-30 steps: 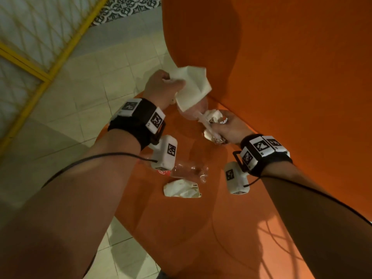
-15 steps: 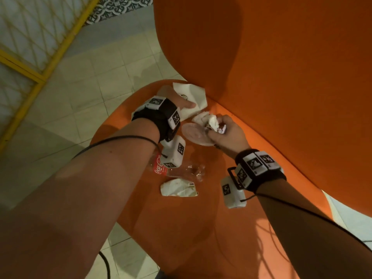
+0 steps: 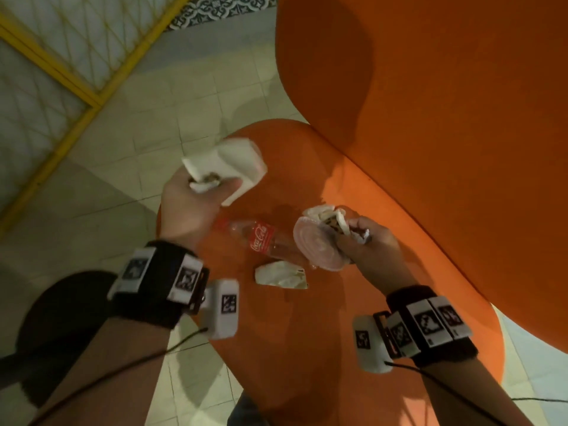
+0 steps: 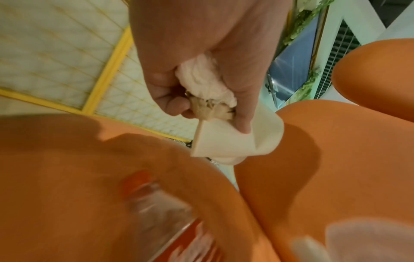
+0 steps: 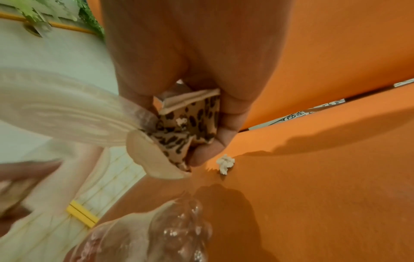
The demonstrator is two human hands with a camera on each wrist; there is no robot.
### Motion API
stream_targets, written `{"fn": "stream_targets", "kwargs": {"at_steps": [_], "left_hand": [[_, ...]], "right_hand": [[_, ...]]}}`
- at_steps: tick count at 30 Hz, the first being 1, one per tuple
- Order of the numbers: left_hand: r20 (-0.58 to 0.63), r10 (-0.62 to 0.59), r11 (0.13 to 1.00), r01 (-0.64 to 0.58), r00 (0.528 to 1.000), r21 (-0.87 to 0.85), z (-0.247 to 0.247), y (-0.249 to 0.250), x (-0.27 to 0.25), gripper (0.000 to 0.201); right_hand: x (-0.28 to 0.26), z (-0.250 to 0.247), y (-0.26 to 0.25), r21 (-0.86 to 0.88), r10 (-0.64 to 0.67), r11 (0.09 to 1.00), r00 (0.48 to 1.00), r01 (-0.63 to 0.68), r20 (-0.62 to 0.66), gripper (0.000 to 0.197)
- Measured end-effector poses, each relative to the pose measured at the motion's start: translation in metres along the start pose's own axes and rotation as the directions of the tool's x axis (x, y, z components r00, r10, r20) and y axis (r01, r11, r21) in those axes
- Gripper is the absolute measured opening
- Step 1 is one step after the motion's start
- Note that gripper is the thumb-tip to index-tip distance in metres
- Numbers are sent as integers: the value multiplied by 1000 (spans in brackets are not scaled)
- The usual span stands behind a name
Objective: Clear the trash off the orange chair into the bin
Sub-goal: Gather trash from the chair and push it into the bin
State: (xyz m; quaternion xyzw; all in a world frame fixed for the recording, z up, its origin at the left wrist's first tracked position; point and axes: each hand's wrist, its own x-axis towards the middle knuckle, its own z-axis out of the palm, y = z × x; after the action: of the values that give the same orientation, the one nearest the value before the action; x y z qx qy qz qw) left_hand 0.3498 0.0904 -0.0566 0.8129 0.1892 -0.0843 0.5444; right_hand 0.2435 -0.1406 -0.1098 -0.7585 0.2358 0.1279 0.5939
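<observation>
My left hand (image 3: 199, 195) (image 4: 201, 79) grips crumpled white napkins (image 3: 227, 167) (image 4: 226, 140) above the left edge of the orange chair seat (image 3: 353, 348). My right hand (image 3: 365, 244) (image 5: 201, 115) holds a clear plastic lid (image 3: 316, 244) (image 5: 60, 109) together with a leopard-print wrapper (image 3: 333, 221) (image 5: 186, 127) and white paper. On the seat between my hands lies an empty Coca-Cola bottle (image 3: 261, 238) (image 4: 170, 216) (image 5: 145, 234). A crumpled white paper (image 3: 281, 275) lies just in front of it. A small white scrap (image 5: 225, 163) lies on the seat near the backrest.
The chair's tall orange backrest (image 3: 430, 103) rises to the right. Pale tiled floor (image 3: 123, 133) lies to the left, bordered by a yellow-framed mesh panel (image 3: 46, 63). No bin is in view.
My left hand lifted from the seat and drew back left with the napkins. My right hand pulled nearer, carrying lid and wrapper. The bottle, earlier half covered by my left wrist, now lies exposed.
</observation>
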Motion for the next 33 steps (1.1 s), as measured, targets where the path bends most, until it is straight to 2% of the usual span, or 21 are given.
{"fn": "stream_targets", "kwargs": {"at_steps": [1,3,5,7,9,12,15,17,20,23,25,27,29,33], "left_hand": [[19,-25,1000,25,1000,-10,-12,-11,-15,31],[107,-105,994,101,989,42,-28,-37,-45,32],[201,-175,979,149,964,136,-35,-67,-69,35],[288,-237,960,178,928,218,-35,-89,-87,36],[410,-229,946,103,883,306,-27,-104,-97,36],[540,-61,905,-181,839,384,-6,-111,-95,39],[586,94,842,-378,805,384,18,-111,-85,49],[613,127,790,-454,780,413,30,-111,-80,47],[657,62,700,-502,751,508,44,-108,-78,47],[663,31,596,-547,748,588,52,-105,-76,52],[651,13,599,-527,759,603,54,-105,-72,58],[643,0,602,-513,766,612,55,-105,-68,61],[641,-12,608,-503,768,614,55,-107,-66,59],[649,-5,730,-441,761,522,50,-117,-66,56]], "right_hand": [[-2,0,-1,-9,-5,1000,1000,5,4,3],[-6,5,-4,-21,-22,1000,998,23,61,21],[-8,14,-15,-63,-63,996,991,70,120,32],[-6,20,-21,-115,-92,988,989,106,119,34],[1,19,-20,-148,-115,982,992,121,48,27],[21,7,-5,-265,-98,962,990,69,-99,13],[51,3,13,-406,-73,913,995,40,-65,26],[63,9,19,-456,-75,888,997,59,-18,28],[67,18,23,-503,-102,860,995,81,-14,28],[62,23,27,-470,-54,882,997,26,-47,38],[56,27,27,-393,-12,919,998,-12,-58,38],[53,31,26,-338,-2,941,997,-22,-71,20],[51,34,26,-327,-7,945,996,-21,-85,19],[51,34,23,-291,-14,957,994,-17,-104,20]]}}
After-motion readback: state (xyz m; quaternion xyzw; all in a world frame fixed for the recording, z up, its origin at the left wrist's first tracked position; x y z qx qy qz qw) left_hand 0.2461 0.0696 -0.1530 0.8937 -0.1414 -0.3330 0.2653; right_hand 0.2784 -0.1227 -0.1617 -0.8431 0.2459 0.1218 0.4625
